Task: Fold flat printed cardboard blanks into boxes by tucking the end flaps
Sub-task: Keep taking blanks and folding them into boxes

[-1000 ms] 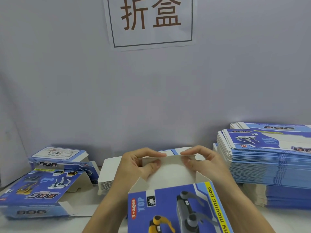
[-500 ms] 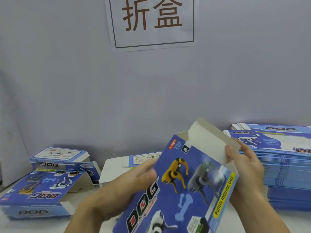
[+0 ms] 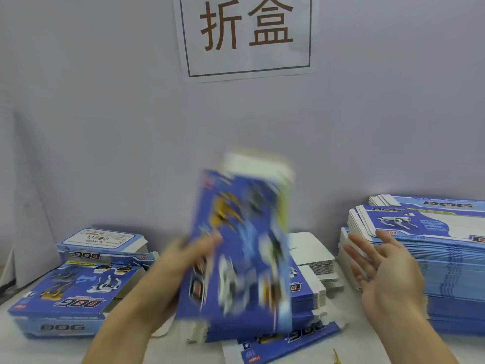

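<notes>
The left hand (image 3: 183,261) grips a blue printed box (image 3: 236,248) by its left edge, thumb on the printed front and the other fingers hidden behind it. The box stands nearly upright in the air above the middle of the surface (image 3: 367,345), tilted a little to the right, and it is badly blurred, so its print shows only as smears of yellow, white and dark grey. A pale flap (image 3: 258,162) stands open at its top end; whether the bottom end is tucked cannot be told. The right hand (image 3: 383,269) is apart from the box, to its right, palm turned toward it, fingers spread and straight, holding nothing. Behind this hand a tall stack of flat blanks (image 3: 433,261) rises at the right edge of the surface. Under and behind the held box lie more blanks (image 3: 309,292), some blue side up and some white side up, with a lower white pile (image 3: 315,253) toward the wall. At the left sit two folded boxes (image 3: 78,298), one (image 3: 101,244) resting on top of the other at the back, both showing the word DOG upside down. A paper sign (image 3: 246,35) with two brown characters in a dark frame hangs on the grey wall (image 3: 105,127) above.
</notes>
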### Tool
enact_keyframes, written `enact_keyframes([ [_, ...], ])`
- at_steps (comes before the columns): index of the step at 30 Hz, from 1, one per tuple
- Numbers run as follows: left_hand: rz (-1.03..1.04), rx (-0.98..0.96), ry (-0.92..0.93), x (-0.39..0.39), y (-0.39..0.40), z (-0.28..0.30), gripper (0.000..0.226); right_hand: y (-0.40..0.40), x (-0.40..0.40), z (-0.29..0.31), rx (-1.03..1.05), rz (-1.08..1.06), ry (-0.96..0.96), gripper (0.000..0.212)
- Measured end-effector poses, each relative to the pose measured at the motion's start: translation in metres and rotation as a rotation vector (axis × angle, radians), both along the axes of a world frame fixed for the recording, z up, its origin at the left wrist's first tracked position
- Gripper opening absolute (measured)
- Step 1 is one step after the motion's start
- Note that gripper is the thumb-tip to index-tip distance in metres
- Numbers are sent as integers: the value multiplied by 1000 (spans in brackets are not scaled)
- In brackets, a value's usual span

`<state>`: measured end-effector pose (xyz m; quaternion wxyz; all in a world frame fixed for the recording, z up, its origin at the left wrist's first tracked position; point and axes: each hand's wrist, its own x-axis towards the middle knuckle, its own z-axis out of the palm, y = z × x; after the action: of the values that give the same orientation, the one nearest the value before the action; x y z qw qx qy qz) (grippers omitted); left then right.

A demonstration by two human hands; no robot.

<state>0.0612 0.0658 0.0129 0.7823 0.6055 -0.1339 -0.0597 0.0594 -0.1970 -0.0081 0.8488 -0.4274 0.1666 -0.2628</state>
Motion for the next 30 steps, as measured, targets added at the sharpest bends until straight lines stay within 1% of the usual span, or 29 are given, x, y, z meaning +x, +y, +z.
enact_keyframes([
  [1, 186, -220, -56, 5, 3, 0, 46, 1, 1, -1, -8, 8, 3, 38],
  [2, 317, -375, -112, 9, 8, 1, 58, 2, 2, -1, -17, 15, 2, 38],
  [3, 405, -433, -131, 10, 13, 1, 77, 3, 3, -2, -26, 19, -3, 39],
  [4, 455, -441, -113, 13, 19, -1, 95, 4, 4, -3, -39, 23, -7, 39],
  [5, 475, -442, -81, 16, 22, -5, 102, 5, 5, -5, -55, 28, -3, 39],
  [6, 483, -425, -62, 18, 25, -10, 98, 6, 6, -6, -71, 34, 7, 39],
  [7, 487, -388, -60, 21, 24, -16, 85, 7, 7, -7, -85, 45, 17, 38],
  [8, 495, -329, -66, 23, 20, -21, 67, 8, 8, -9, -95, 56, 27, 37],
  [9, 509, -206, -93, 25, 13, -26, 47, 8, 9, -10, -106, 67, 37, 35],
  [10, 529, -5, -142, 28, 5, -32, 32, 9, 10, -11, -120, 78, 50, 33],
  [11, 517, 242, -204, 32, -1, -39, 29, 9, 11, -11, -140, 88, 66, 32],
  [12, 452, 504, -252, 35, -6, -48, 40, 9, 12, -12, -164, 98, 82, 32],
  [13, 362, 745, -278, 37, -11, -56, 56, 10, 13, -13, -191, 107, 98, 31],
  [14, 274, 947, -275, 38, -15, -63, 70, 10, 13, -14, -220, 115, 110, 31],
  [15, 198, 1105, -251, 39, -19, -68, 76, 11, 14, -15, -251, 124, 119, 30],
  [16, 154, 1202, -223, 39, -23, -70, 73, 12, 14, -15, -279, 136, 127, 30],
  [17, 167, 1237, -220, 40, -25, -71, 64, 13, 14, -16, -304, 148, 134, 30],
  [19, 283, 1253, -289, 41, -24, -69, 42, 14, 15, -17, -347, 168, 146, 31],
  [20, 319, 1271, -320, 41, -22, -67, 38, 15, 15, -18, -364, 177, 150, 31],
  [21, 311, 1286, -328, 41, -20, -65, 40, 15, 16, -18, -382, 187, 154, 31],
  [23, 231, 1313, -290, 40, -18, -65, 56, 16, 17, -19, -417, 204, 162, 31],
  [24, 213, 1326, -281, 40, -17, -66, 58, 17, 17, -20, -431, 210, 165, 31],
  [26, 214, 1347, -277, 41, -17, -65, 54, 19, 17, -20, -456, 217, 163, 31],
  [30, 190, 1372, -329, 41, -22, -64, 45, 22, 17, -21, -494, 234, 150, 32],
])
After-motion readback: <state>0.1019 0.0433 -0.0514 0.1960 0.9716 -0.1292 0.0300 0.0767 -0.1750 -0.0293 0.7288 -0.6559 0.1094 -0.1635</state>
